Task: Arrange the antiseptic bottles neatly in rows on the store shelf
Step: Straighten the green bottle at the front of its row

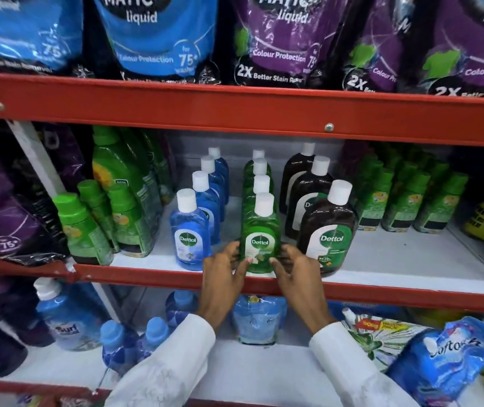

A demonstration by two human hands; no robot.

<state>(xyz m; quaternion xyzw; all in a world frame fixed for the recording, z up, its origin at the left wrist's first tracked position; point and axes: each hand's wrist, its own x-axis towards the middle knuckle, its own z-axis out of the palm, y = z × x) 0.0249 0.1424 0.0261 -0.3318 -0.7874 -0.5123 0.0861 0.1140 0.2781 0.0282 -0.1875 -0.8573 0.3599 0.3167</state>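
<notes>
Three rows of white-capped antiseptic bottles run front to back on the white middle shelf (396, 259). The blue row is led by a blue bottle (189, 230), the green row by a green bottle (260, 230), and the brown row by a brown bottle (327, 230). My left hand (224, 270) and my right hand (296, 271) clasp the front green bottle from either side at its base, near the shelf's front edge. The bottle stands upright, label facing me.
Green-capped bottles (88, 227) crowd the shelf left of the blue row, and more green bottles (405, 198) stand to the right. A red shelf lip (411, 298) runs below my hands. Detergent pouches (158, 33) hang over the red beam above. Blue bottles and pouches fill the shelf below.
</notes>
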